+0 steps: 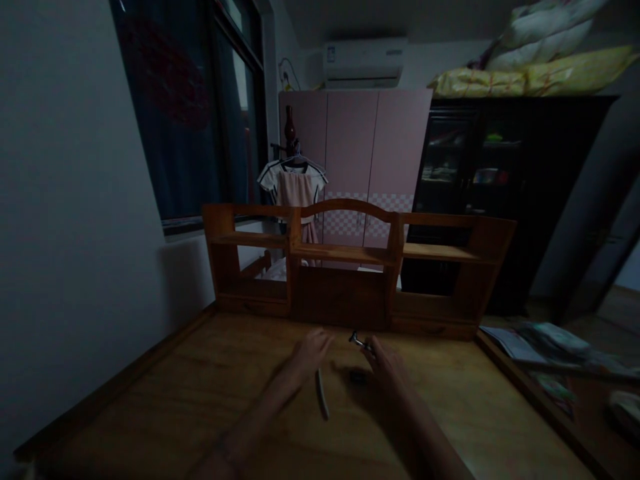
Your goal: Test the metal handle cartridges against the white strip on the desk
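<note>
My right hand point(384, 363) is closed around the handle of a small shiny metal tool point(358, 341) with an angled head that points left. Its exact kind is too small and dim to make out. To its left, my left hand point(313, 350) hovers over the desk with fingertips drawn together; whatever they hold, if anything, is hidden. Just below that hand lies a thin, pale, slightly curved strip point(322, 395) on the wooden desk point(240, 387). A small dark object point(357, 377) rests under the right hand, partly in shadow.
A wooden shelf unit point(340, 252) stands along the desk's far edge. On the right, papers and a plastic-wrapped packet point(557, 339) lie on a lower surface. A wall point(85, 233) borders the left side. Behind are a pink wardrobe point(350, 140) and a dark cabinet point(540, 167).
</note>
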Motion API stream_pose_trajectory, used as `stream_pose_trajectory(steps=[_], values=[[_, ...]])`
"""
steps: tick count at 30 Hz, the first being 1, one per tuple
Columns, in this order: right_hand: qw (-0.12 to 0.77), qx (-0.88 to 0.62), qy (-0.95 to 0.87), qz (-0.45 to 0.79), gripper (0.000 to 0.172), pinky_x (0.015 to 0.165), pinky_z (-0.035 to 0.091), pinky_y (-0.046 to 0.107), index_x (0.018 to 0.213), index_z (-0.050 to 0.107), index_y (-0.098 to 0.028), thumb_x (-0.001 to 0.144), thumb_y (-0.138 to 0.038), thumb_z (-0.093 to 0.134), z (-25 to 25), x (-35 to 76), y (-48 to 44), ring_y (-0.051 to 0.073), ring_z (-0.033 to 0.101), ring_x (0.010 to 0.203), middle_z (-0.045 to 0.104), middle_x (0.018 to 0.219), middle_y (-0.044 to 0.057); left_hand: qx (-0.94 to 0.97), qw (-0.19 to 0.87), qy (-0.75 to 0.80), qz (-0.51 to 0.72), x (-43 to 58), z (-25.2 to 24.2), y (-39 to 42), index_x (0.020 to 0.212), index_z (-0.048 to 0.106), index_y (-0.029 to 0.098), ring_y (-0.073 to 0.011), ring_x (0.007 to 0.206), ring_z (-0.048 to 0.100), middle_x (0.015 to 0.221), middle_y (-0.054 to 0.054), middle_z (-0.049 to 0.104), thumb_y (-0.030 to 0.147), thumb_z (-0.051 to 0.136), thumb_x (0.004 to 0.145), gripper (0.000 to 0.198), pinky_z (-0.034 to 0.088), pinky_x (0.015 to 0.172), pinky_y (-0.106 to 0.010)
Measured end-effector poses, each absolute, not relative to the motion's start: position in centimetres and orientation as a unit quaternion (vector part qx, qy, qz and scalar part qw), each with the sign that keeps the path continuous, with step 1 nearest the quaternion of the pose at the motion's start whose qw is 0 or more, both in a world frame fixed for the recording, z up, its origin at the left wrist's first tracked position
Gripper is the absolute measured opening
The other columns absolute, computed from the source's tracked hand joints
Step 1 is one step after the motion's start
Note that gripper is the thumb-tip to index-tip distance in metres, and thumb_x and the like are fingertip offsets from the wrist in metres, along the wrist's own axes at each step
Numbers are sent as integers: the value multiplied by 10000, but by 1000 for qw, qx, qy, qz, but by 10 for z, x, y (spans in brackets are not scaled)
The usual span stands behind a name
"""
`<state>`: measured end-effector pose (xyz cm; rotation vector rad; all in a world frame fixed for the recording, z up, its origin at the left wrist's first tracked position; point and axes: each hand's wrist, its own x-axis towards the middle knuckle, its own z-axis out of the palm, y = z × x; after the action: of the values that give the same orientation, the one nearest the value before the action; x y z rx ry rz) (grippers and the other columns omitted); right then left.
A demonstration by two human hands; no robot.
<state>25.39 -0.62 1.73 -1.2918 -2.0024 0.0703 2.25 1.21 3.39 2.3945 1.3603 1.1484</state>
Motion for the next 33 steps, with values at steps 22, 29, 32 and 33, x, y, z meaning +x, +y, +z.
stream_pose_trajectory(steps=[22, 29, 32, 33], values=[[327, -504, -798, 36, 405, 567, 288, 238, 726, 582, -188, 925, -472, 374, 32, 261, -20, 135, 536, 604, 604, 655, 25, 595, 584, 302, 461, 73, 0, 20, 879, 695, 105, -201, 751, 629, 830, -89, 669, 433, 655, 752, 354, 518, 679, -301], [338, -501, -795, 45, 430, 572, 304, 238, 695, 575, -181, 922, -483, 370, 32, 265, -18, 123, 518, 580, 595, 628, 22, 504, 663, 283, 477, 74, 3, 17, 893, 691, 84, -206, 714, 651, 842, -127, 692, 465, 703, 699, 427, 525, 680, -320], [345, -500, -793, 45, 437, 570, 310, 236, 700, 582, -179, 913, -499, 375, 33, 264, -19, 125, 515, 586, 601, 637, 23, 506, 656, 289, 479, 74, 3, 17, 885, 688, 81, -209, 729, 658, 840, -130, 693, 489, 682, 715, 442, 531, 714, -334], [347, -500, -792, 50, 445, 567, 313, 235, 694, 584, -179, 908, -509, 377, 33, 264, -19, 126, 513, 585, 602, 635, 23, 516, 648, 293, 477, 74, 2, 18, 886, 687, 83, -211, 739, 660, 849, -129, 693, 495, 675, 721, 444, 533, 730, -340]])
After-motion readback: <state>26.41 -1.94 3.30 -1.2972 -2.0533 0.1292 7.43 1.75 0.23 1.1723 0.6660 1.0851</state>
